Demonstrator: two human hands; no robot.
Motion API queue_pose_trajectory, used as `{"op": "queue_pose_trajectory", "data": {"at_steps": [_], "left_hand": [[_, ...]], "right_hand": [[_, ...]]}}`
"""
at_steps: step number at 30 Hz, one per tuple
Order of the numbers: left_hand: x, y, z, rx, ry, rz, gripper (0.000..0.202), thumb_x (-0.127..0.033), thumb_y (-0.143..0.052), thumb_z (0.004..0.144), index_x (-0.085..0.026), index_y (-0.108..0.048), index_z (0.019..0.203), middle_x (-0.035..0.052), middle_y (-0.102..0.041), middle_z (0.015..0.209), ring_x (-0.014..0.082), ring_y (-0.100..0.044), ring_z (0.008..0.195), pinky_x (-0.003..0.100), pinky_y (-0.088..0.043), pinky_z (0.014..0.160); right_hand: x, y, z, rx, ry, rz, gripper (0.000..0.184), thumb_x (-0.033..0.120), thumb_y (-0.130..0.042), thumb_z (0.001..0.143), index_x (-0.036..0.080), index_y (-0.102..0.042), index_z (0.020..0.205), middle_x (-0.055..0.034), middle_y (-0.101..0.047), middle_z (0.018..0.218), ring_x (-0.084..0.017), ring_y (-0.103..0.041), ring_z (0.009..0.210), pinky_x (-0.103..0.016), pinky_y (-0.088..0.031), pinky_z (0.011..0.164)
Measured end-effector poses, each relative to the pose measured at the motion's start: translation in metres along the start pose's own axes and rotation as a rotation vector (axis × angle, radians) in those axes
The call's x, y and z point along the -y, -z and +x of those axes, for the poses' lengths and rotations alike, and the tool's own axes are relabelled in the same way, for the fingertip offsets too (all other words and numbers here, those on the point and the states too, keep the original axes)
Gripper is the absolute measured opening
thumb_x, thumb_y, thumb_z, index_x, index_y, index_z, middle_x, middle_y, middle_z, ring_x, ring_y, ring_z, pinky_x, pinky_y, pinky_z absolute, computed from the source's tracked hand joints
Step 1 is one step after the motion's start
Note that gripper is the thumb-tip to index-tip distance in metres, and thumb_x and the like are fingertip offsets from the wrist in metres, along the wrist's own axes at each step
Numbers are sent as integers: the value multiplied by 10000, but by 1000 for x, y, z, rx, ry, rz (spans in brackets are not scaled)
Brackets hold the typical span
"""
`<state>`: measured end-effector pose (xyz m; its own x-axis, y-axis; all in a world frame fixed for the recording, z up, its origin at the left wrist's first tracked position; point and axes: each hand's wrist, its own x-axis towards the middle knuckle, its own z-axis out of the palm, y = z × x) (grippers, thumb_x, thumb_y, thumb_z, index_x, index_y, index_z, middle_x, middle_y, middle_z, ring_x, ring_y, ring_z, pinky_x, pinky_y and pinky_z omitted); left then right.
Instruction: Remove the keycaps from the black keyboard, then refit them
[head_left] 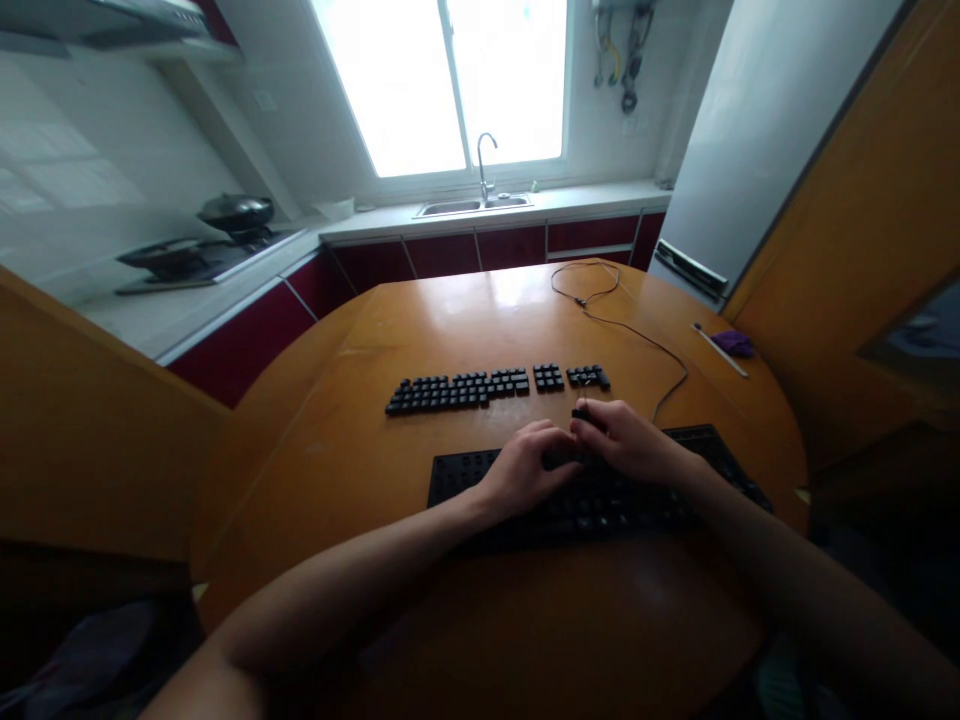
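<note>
1. While the left hand (525,470) lies palm down on the black keyboard (465,480), its fingers are curled over the middle of the deck; whether they grip anything cannot be told.
2. The right hand (630,440) sits just beside it, touching or nearly so. Its fingertips are pinched shut on a small black piece (583,413), probably a keycap, held at the keyboard's far edge.
3. The keyboard lies on the round wooden table (337,470), directly under both hands. Its long axis runs left to right across the person, and its left part shows bare sockets with no caps.
4. Beyond the keyboard, away from the person, loose keycaps (457,390) are laid out in a long band of three groups. The band also runs left to right, roughly parallel to the keyboard, its left end slightly nearer the person.
5. The pinched piece hangs just short of the band's right-hand group, so the right hand is the nearer one to that end.
6. A thin cable (637,340) curls from the keyboard's far right towards the back of the table.
</note>
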<state>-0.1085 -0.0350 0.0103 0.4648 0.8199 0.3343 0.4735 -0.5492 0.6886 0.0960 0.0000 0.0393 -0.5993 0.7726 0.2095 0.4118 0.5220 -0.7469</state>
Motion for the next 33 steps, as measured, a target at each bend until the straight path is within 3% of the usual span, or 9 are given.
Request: {"op": "queue_pose_trajectory", "data": {"at_steps": [6, 11, 17, 25, 29, 33], "left_hand": [[-2, 10, 5, -178, -21, 202, 295, -178, -740, 835, -230, -605, 1092, 34, -678, 984, 224, -615, 945, 382, -519, 850], [-8, 19, 4, -131, -124, 546, 137, -198, -657, 914, -238, -637, 1044, 62, -635, 1151, 256, -538, 1050, 432, -479, 916], [-8, 26, 3, -117, -194, 688, 173, -226, -686, 908, -266, -661, 1074, 57, -619, 1194, 270, -508, 1083, 430, -450, 885], [0, 24, 4, -53, -280, 728, 202, -242, -593, 974, -263, -635, 1171, 64, -631, 1183, 253, -498, 1077, 412, -403, 902], [1, 21, 4, -91, -284, 602, 197, -270, -598, 975, -257, -648, 1165, 62, -633, 1170, 247, -487, 1100, 406, -397, 937], [3, 28, 10, -168, -207, 402, 127, -328, -663, 933, -251, -708, 1023, 64, -613, 1126, 240, -489, 1090, 399, -421, 973]], "right_hand": [[-10, -10, 5, -98, -98, 278, 232, 424, -486, 992, 204, -551, 954, -38, -741, 772, -195, -707, 705, -290, -513, 649], [-13, -19, 7, -210, -66, 217, 238, 411, -515, 977, 200, -572, 884, -39, -719, 765, -184, -686, 688, -294, -519, 665], [-11, -24, 7, -240, -68, 175, 243, 416, -514, 969, 207, -571, 858, -32, -700, 748, -179, -648, 662, -288, -495, 628], [-8, -26, 8, -244, -100, 254, 254, 438, -514, 963, 206, -563, 871, -25, -691, 731, -175, -650, 659, -284, -492, 619], [-3, -25, 8, -262, -96, 296, 279, 463, -526, 954, 209, -550, 841, -17, -675, 676, -170, -638, 609, -278, -473, 573], [-2, -24, 9, -279, -136, 328, 343, 512, -505, 961, 210, -534, 801, -34, -688, 659, -166, -629, 581, -288, -485, 576]]}}
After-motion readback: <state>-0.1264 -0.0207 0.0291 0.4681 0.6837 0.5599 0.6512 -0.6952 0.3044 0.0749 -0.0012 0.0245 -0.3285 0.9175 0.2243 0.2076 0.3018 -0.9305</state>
